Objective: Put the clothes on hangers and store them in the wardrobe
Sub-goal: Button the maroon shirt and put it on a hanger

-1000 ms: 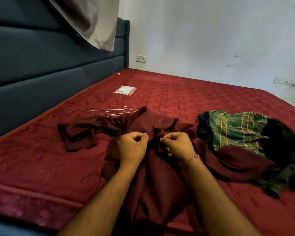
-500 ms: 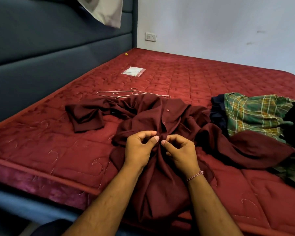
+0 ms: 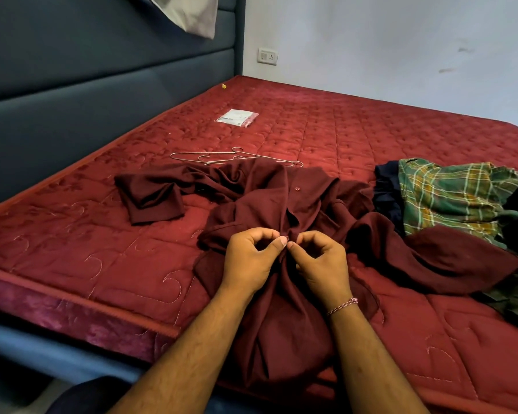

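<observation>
A maroon button shirt (image 3: 263, 204) lies crumpled on the red mattress (image 3: 72, 234), its lower part hanging over the near edge. My left hand (image 3: 251, 261) and my right hand (image 3: 320, 261) meet at the shirt's front placket, thumb and fingers of each pinching the cloth at a button. Thin metal hangers (image 3: 234, 158) lie flat just beyond the shirt's collar. A green plaid garment (image 3: 455, 195) sits in a pile with dark clothes (image 3: 517, 297) to the right.
A small clear plastic packet (image 3: 237, 118) lies farther back on the mattress. A dark blue padded headboard (image 3: 87, 100) runs along the left, with a pale pillow (image 3: 189, 13) leaning at its top. A white wall with a socket (image 3: 267, 56) closes the far side.
The view tilted down and nearer to the mattress. Both hands slid down the shirt's front toward me and still pinch the placket close together.
</observation>
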{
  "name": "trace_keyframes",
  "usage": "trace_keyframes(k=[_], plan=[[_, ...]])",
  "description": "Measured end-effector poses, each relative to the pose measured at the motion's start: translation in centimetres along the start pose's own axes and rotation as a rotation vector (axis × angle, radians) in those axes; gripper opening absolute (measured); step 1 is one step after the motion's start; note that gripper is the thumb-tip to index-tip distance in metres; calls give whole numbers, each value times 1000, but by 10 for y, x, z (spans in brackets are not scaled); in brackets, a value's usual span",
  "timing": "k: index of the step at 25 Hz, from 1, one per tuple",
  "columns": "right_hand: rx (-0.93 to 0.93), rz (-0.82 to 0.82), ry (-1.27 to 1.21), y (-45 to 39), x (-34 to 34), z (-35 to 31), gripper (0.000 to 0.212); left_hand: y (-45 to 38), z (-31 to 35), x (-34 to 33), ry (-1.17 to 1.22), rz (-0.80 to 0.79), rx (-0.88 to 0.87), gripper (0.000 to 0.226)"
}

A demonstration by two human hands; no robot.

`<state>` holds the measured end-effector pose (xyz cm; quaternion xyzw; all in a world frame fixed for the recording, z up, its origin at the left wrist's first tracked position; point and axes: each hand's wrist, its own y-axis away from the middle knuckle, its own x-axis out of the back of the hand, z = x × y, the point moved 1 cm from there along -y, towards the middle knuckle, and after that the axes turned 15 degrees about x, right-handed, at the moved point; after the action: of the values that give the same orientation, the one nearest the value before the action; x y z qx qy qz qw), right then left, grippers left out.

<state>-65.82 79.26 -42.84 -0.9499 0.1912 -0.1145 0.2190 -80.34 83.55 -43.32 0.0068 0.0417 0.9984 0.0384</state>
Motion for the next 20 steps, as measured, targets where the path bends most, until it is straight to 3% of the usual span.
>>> trace_keyframes(k=[7, 13, 20], plan=[[59, -28, -37, 1, 1, 1, 15, 2, 0, 0, -69, 49, -45, 5], [-23, -13, -161, 1, -1, -4, 18, 1, 0, 0, -63, 38, -35, 5], [108, -70, -88, 3, 0, -7, 12, -1, -1, -1, 14, 1, 8, 4]])
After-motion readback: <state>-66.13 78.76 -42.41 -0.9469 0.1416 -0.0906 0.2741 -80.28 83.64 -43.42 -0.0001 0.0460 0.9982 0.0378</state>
